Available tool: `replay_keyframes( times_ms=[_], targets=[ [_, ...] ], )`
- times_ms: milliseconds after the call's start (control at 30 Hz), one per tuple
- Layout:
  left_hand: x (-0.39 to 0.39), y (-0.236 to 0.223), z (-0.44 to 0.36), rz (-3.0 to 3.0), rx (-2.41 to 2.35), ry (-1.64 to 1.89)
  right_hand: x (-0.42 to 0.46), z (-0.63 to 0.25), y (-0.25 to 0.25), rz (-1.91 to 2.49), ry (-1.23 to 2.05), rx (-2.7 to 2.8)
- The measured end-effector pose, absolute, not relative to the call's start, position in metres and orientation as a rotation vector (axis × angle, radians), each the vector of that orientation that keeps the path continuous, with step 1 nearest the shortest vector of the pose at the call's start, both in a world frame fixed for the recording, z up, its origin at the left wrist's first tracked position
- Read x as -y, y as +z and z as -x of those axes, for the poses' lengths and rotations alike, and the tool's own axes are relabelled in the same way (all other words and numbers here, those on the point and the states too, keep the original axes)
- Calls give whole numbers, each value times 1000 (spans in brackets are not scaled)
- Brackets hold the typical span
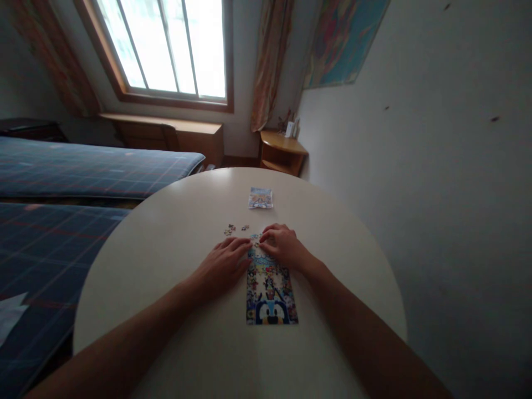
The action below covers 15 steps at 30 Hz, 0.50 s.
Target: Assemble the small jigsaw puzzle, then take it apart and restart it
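Observation:
A colourful jigsaw puzzle (270,288) lies on the round white table, with a blue cartoon dog's face along its near edge and bare gaps inside. My left hand (222,263) rests at its upper left side, fingers stretched out and fingertips touching the edge. Over the upper right part is my right hand (282,245), its thumb and fingers pinched at a small puzzle piece; the fingertips partly hide it. Several loose puzzle pieces (230,229) lie beyond my left hand. Another loose piece (245,228) sits just right of them.
A small printed picture packet (260,198) lies farther back on the white table (174,221). Beds with plaid covers (95,169) stand to the left, close to the table. A wooden corner shelf (285,145) and the white wall (436,194) are beyond and to the right.

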<state>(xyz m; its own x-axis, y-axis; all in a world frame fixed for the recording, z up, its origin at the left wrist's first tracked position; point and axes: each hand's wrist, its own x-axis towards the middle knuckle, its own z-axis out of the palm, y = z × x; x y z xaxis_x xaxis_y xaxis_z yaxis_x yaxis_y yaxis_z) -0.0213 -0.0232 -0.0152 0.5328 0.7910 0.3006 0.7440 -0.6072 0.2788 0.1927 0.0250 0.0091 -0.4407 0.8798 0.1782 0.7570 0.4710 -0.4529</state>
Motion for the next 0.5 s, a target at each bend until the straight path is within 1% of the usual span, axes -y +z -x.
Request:
replay_keyframes(
  times_ms=[333, 500],
  targets=[
    [28, -11, 20, -2566, -1365, 633, -24, -197, 8, 1294, 403, 2347],
    [33, -8, 19, -2587, -1306, 659, -24, -196, 9, 1273, 449, 2345]
  ],
)
